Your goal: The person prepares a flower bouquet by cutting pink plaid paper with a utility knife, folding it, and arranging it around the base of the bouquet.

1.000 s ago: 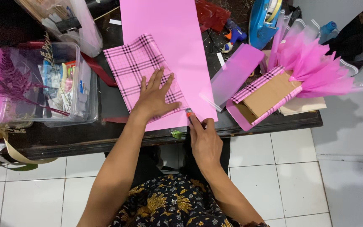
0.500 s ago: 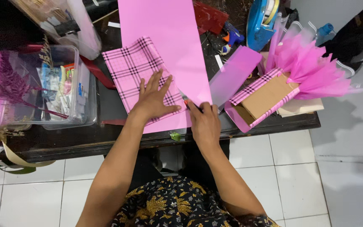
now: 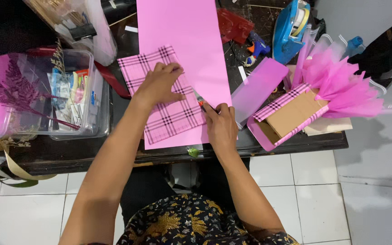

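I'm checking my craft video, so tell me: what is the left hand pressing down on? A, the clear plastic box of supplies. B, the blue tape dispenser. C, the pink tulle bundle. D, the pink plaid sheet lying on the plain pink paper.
D: the left hand lies flat on the pink plaid sheet, which rests on the plain pink paper, while the right hand holds a small cutter at the sheet's edge.

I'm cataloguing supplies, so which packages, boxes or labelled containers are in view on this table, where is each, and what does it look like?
Clear plastic bin: left of the left hand, rectangular, holding small colourful packets.
Gift box: right of the right hand, open, pink plaid outside, brown card inside.
Tape dispenser: top right, blue, curved.
Clear bag: top left, holding sticks.
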